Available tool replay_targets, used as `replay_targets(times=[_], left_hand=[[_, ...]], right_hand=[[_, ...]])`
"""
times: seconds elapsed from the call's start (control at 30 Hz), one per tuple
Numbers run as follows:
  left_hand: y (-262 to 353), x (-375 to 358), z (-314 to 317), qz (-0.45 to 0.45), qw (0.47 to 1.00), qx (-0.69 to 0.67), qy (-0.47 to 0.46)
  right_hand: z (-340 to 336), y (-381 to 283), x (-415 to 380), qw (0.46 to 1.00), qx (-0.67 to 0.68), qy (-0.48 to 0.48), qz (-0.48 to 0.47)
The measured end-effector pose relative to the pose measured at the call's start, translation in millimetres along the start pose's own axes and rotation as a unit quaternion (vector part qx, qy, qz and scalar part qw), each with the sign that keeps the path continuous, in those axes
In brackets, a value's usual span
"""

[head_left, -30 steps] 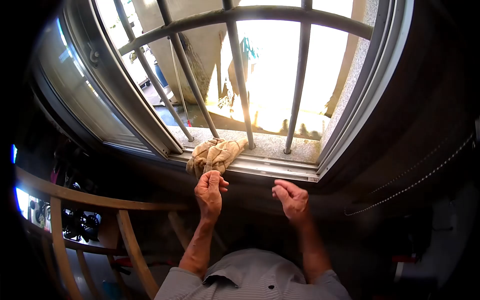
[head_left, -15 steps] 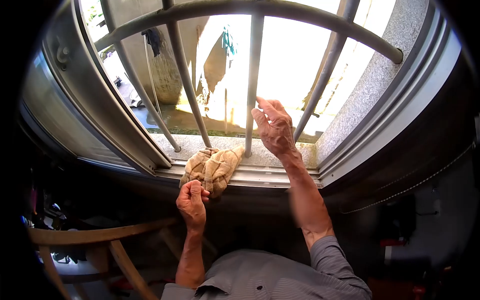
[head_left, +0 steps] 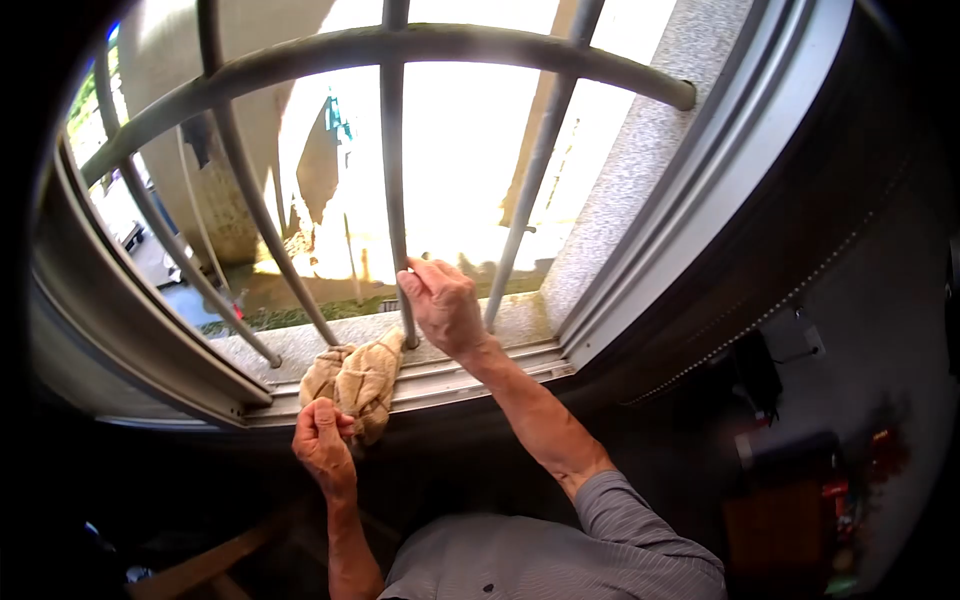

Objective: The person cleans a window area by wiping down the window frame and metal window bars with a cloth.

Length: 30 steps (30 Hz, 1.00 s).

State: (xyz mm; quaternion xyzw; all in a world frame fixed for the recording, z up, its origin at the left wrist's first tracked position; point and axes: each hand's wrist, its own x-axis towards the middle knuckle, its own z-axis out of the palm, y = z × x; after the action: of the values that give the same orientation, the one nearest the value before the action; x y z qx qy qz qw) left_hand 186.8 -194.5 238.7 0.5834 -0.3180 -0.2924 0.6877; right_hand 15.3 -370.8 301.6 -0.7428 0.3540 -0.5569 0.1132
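Observation:
A crumpled tan checked cloth [head_left: 368,380] lies over the window track and sill, at the foot of the metal bars. My left hand [head_left: 324,440] is closed at the cloth's lower left edge, fingertips pinched together; what sits between them is too small to make out. My right hand [head_left: 443,305] is raised against the lower part of a vertical bar [head_left: 393,180], its fingers curled closely beside the metal. Whether those fingers grip the bar or something small is hidden by the back of the hand.
A thick horizontal bar [head_left: 460,45] crosses the upright bars. The window frame [head_left: 700,215] runs up the right side, with a beaded chain [head_left: 770,325] beyond it. A sliding pane frame stands at left. Part of a wooden chair [head_left: 205,562] shows at lower left.
The view has shifted, so the window appears further left. My right hand has come down along the bar and its fingers have closed. My left hand stays by the cloth.

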Motion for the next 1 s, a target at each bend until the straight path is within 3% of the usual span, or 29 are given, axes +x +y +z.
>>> replay_targets(times=[0.13,0.2,0.27,0.33,0.37,0.4,0.47,0.53,0.73,0.87,1.0], left_hand=[[1.5,2.7,3.6,0.010,1.000,-0.021,0.000],[2.7,4.5,1.3,0.012,1.000,-0.025,0.005],[10.5,3.4,-1.1,0.013,0.999,-0.027,0.014],[6.9,5.7,-6.4,0.015,0.999,-0.040,0.019],[5.8,6.1,-10.2,0.017,0.999,-0.041,0.019],[4.2,7.1,-14.2,0.019,0.999,-0.040,0.020],[0.7,6.9,-17.3,0.022,0.998,-0.049,0.030],[4.0,7.5,-16.2,0.022,0.998,-0.049,0.036],[1.6,6.8,-21.2,0.033,0.997,-0.055,0.050],[2.5,8.2,-21.1,0.012,0.997,-0.024,0.068],[7.8,11.8,-22.8,0.029,0.996,-0.011,0.080]], right_hand=[[-12.1,-22.7,23.2,0.998,0.011,0.063,0.004],[-16.7,-24.7,18.5,0.997,0.014,0.059,0.050],[-9.3,-15.5,-1.5,0.986,0.094,-0.008,0.136],[8.6,-12.6,-29.3,0.991,0.085,-0.038,0.095],[16.1,-9.1,-48.4,0.989,0.066,-0.102,0.085],[23.4,-16.8,-64.8,0.972,0.041,-0.185,0.139],[42.3,-31.7,-93.0,0.954,0.004,-0.282,0.099],[60.0,-46.0,-111.4,0.964,-0.049,-0.262,0.004],[56.9,-58.7,-105.3,0.948,-0.066,-0.310,0.024],[70.2,-44.0,-122.0,0.962,-0.003,-0.268,0.062],[26.3,-64.0,-85.1,0.996,0.037,-0.076,0.024]])
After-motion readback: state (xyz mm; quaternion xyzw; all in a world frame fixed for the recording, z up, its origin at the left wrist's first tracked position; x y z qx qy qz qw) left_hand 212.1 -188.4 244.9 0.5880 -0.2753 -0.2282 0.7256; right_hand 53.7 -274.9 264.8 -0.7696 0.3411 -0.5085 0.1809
